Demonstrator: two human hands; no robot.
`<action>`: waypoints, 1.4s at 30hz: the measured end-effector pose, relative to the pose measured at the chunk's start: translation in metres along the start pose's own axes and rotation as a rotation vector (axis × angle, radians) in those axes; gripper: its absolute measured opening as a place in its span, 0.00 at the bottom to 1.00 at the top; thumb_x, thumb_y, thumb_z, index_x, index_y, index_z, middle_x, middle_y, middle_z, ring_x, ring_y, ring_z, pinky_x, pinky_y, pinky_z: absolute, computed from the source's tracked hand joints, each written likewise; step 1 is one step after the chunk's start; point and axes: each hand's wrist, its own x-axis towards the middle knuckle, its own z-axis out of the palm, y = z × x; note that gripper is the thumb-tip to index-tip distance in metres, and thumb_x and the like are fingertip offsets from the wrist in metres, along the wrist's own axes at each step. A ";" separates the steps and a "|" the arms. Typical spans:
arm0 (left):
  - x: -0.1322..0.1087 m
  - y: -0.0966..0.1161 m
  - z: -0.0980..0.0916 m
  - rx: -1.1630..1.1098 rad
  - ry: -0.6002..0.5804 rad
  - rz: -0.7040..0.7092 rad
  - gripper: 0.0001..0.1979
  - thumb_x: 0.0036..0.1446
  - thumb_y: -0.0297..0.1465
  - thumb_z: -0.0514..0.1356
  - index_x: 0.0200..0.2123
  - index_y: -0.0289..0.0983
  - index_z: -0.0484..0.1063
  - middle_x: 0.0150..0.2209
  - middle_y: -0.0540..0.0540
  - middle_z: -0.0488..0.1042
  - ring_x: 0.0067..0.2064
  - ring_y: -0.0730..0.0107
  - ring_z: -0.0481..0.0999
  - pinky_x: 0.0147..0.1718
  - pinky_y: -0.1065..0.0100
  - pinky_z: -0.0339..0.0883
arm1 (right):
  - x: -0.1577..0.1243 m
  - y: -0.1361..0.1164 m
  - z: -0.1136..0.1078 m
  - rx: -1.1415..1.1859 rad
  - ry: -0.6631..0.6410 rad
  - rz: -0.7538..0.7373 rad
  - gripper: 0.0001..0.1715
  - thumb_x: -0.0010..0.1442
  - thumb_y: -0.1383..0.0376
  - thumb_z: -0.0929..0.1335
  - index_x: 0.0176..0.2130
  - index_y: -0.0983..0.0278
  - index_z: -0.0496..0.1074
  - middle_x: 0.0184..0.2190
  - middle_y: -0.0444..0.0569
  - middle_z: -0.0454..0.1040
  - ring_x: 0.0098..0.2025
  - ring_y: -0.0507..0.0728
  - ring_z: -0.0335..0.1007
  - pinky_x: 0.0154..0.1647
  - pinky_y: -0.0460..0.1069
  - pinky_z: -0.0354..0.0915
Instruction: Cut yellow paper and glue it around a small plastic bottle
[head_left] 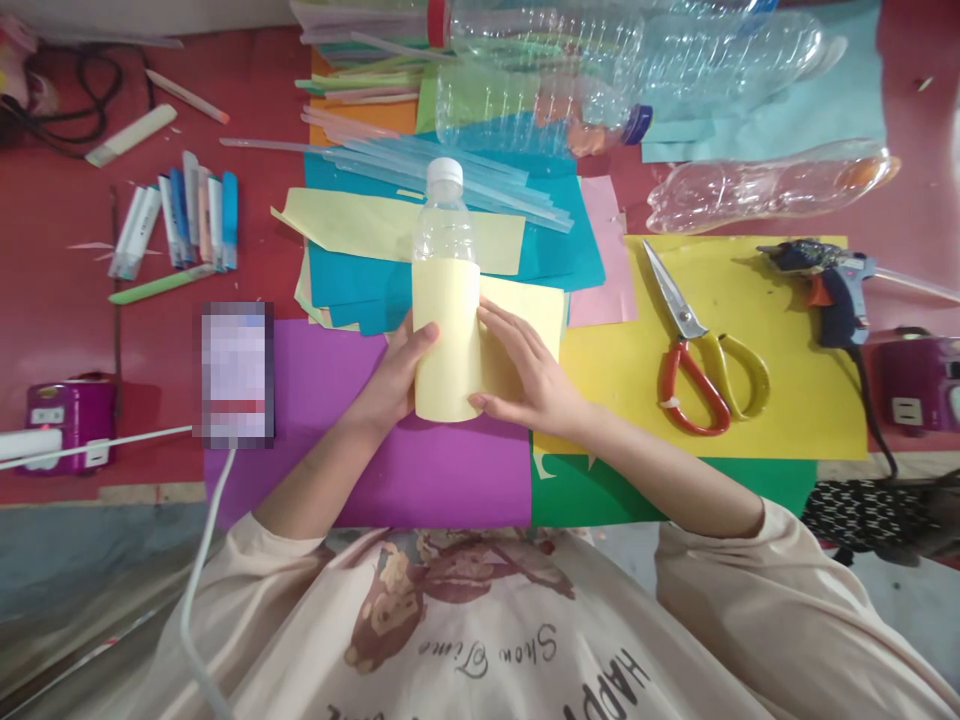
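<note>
A clear plastic bottle [444, 225] with a white cap stands in front of me, pale yellow paper [448, 345] wrapped around its lower part. My left hand [401, 370] grips the left side, thumb across the paper and the other fingers hidden behind. On the right side, my right hand [529, 370] holds the bottle between its fingers higher up and its thumb near the base. Beneath it are a purple sheet [450, 480] and several blue sheets [352, 280]. A pale yellow strip [345, 225] lies behind the bottle.
Scissors [686, 320] and a glue gun [825, 280] rest on a yellow sheet [795, 400] at right. Clear bottles [540, 100] and glue sticks [450, 165] lie behind. Several markers [180, 220], a cabled phone [234, 370] and a purple power socket [75, 420] are at left.
</note>
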 end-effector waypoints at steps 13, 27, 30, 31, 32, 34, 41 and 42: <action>0.002 0.004 0.001 -0.049 0.088 -0.118 0.24 0.48 0.46 0.61 0.44 0.37 0.72 0.41 0.45 0.81 0.53 0.49 0.76 0.50 0.57 0.71 | -0.001 0.005 -0.001 -0.013 -0.024 -0.054 0.44 0.63 0.48 0.63 0.69 0.64 0.46 0.66 0.62 0.59 0.71 0.66 0.47 0.68 0.67 0.54; 0.002 0.004 -0.002 -0.059 0.059 -0.055 0.26 0.42 0.49 0.68 0.39 0.37 0.72 0.37 0.45 0.81 0.46 0.53 0.80 0.39 0.62 0.75 | 0.006 0.016 -0.010 -0.005 0.045 0.134 0.35 0.61 0.47 0.65 0.63 0.54 0.59 0.69 0.52 0.52 0.73 0.69 0.36 0.69 0.72 0.45; 0.003 0.004 -0.004 -0.063 0.084 -0.021 0.26 0.41 0.50 0.68 0.38 0.37 0.72 0.34 0.46 0.80 0.45 0.53 0.80 0.38 0.62 0.75 | 0.011 0.023 -0.019 0.171 0.256 0.353 0.35 0.60 0.46 0.66 0.62 0.52 0.59 0.67 0.52 0.55 0.71 0.67 0.47 0.65 0.68 0.57; 0.003 0.004 -0.005 -0.060 0.087 -0.015 0.26 0.41 0.50 0.68 0.37 0.37 0.72 0.33 0.46 0.80 0.45 0.53 0.80 0.38 0.62 0.75 | 0.012 0.023 -0.022 0.287 0.278 0.430 0.35 0.59 0.45 0.66 0.60 0.54 0.60 0.64 0.53 0.61 0.67 0.67 0.55 0.61 0.66 0.63; 0.003 0.004 -0.005 -0.055 0.088 -0.009 0.27 0.40 0.50 0.69 0.37 0.37 0.72 0.33 0.46 0.80 0.45 0.52 0.80 0.38 0.62 0.75 | 0.014 0.023 -0.024 0.411 0.267 0.505 0.34 0.58 0.44 0.67 0.57 0.55 0.63 0.59 0.54 0.67 0.62 0.66 0.64 0.57 0.63 0.68; 0.001 0.005 -0.005 -0.037 0.086 0.009 0.27 0.40 0.50 0.69 0.38 0.37 0.72 0.35 0.46 0.80 0.44 0.53 0.80 0.38 0.62 0.75 | 0.016 0.019 -0.028 0.629 0.183 0.636 0.27 0.56 0.45 0.67 0.48 0.59 0.70 0.46 0.53 0.76 0.49 0.63 0.75 0.48 0.59 0.73; -0.006 0.012 0.006 0.063 0.130 0.058 0.32 0.43 0.47 0.69 0.50 0.40 0.71 0.45 0.44 0.79 0.46 0.53 0.79 0.39 0.63 0.74 | 0.021 -0.004 -0.030 0.731 0.047 0.640 0.15 0.56 0.52 0.69 0.31 0.61 0.69 0.28 0.45 0.71 0.32 0.55 0.71 0.32 0.51 0.69; -0.007 0.012 0.007 0.080 0.139 0.050 0.32 0.43 0.47 0.69 0.51 0.40 0.70 0.46 0.43 0.79 0.47 0.52 0.79 0.39 0.63 0.73 | 0.021 -0.006 -0.030 0.685 0.041 0.604 0.15 0.57 0.52 0.68 0.31 0.61 0.68 0.29 0.46 0.71 0.32 0.55 0.70 0.32 0.51 0.68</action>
